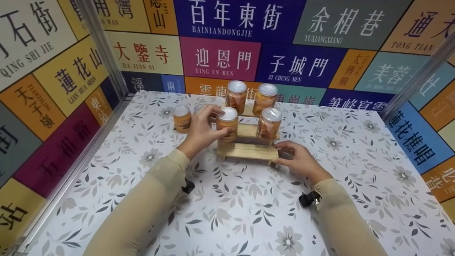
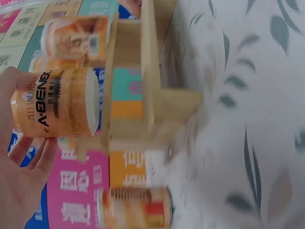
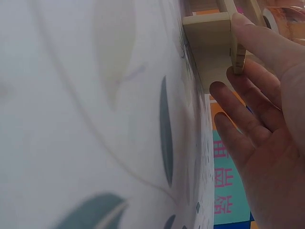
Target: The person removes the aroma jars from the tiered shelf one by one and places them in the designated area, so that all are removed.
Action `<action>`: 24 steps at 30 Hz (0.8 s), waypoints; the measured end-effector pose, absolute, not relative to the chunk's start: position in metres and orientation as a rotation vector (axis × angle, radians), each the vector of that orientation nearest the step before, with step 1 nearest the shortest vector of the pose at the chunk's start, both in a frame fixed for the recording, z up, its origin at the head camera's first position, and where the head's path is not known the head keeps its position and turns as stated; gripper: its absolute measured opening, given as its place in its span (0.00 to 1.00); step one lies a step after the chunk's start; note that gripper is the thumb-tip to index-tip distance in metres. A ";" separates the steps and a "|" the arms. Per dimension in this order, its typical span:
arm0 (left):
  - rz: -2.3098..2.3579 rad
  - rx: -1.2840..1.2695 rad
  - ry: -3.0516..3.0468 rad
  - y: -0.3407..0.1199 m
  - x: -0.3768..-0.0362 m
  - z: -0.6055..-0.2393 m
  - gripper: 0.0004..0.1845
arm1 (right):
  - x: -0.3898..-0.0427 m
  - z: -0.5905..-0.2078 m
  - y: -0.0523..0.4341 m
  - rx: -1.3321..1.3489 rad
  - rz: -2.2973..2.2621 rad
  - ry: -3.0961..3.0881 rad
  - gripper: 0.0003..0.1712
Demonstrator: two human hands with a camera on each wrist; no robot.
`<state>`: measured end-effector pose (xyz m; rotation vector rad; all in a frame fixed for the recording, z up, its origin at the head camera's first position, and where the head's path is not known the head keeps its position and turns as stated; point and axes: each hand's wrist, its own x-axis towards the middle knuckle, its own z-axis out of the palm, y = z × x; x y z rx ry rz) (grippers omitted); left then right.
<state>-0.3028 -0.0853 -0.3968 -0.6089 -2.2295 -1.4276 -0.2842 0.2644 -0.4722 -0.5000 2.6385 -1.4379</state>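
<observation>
A stepped wooden stand [image 1: 249, 151] stands mid-table with several orange jars under silver lids on it. My left hand [image 1: 217, 122] grips the jar [image 1: 228, 124] at the left of the middle step; the left wrist view shows that jar [image 2: 55, 102] with its base against the step, in my left hand [image 2: 19, 148]. Another jar [image 1: 269, 123] stands to its right, and two jars [image 1: 237, 95] [image 1: 266, 97] stand on the top step. My right hand [image 1: 284, 153] pinches the right end of the lowest step, thumb above and fingers below; the right wrist view shows the right hand [image 3: 236, 59] on the plank's edge [image 3: 209, 33].
A loose jar [image 1: 182, 118] stands on the flowered tablecloth [image 1: 231, 213] left of the stand, with another half hidden behind my left hand. Walls of coloured sign panels [image 1: 220, 58] and metal corner posts [image 1: 103, 46] enclose the table on three sides.
</observation>
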 end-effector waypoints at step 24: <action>-1.369 -0.258 -2.446 -0.167 -0.312 -0.440 0.24 | -0.281 -0.471 0.261 -0.477 -1.442 2.645 0.29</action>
